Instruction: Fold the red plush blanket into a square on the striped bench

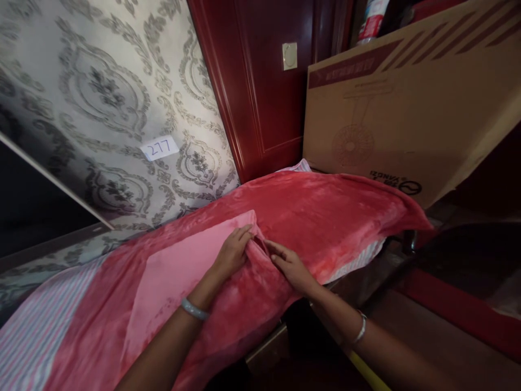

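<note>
A red plush blanket (325,217) lies spread over a bed with a striped sheet (36,326). One corner is folded back and shows its paler pink underside (179,266). My left hand (233,252) grips the edge of that fold between fingers and thumb. My right hand (291,266) rests beside it, fingers pressed on the blanket and pinching the same ridge of fabric. Both wrists wear bangles.
A big cardboard box (411,103) leans at the far end of the bed. Patterned wallpaper (106,92) with a paper label reading 277 (159,147) runs along the left. A dark red wooden door (268,81) stands behind. Dark floor lies to the right.
</note>
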`<state>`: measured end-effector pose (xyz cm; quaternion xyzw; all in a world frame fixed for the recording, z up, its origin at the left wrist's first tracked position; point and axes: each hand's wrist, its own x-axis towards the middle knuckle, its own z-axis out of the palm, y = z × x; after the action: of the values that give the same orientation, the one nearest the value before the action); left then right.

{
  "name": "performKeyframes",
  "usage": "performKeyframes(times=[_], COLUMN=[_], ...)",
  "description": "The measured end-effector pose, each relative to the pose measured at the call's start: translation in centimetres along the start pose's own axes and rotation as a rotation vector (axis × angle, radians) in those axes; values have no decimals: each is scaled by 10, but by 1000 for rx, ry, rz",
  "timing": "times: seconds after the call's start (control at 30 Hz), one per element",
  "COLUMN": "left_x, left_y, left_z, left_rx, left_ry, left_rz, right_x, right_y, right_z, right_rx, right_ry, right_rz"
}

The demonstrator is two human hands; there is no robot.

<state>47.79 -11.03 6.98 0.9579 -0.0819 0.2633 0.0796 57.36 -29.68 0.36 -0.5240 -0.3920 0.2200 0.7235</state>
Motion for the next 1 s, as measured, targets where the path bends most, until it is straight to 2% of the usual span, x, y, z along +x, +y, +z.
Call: performKeyframes(times=[0.27,0.37,0.5,0.77,1.0], left_x=[3,3,4,-2,-4], left_y=[-1,-4,-6,-6,-6], left_z=[3,8,15,26,27], left_rx=[-8,-33,-79,-122,-129], left_ry=[17,-26,-109,-68,-68], left_rz=[0,-6,-42,-76,-67], right_x=[9,13,13,-18,-38], right_y=[3,4,1,-7,-23], right_z=[6,7,4,-8,-9], right_rx=[-195,-294,-316,-253,-298], right_ry=[-100,-155,-164,-71,-99], right_rz=[-53,-77,-90,-40,-26])
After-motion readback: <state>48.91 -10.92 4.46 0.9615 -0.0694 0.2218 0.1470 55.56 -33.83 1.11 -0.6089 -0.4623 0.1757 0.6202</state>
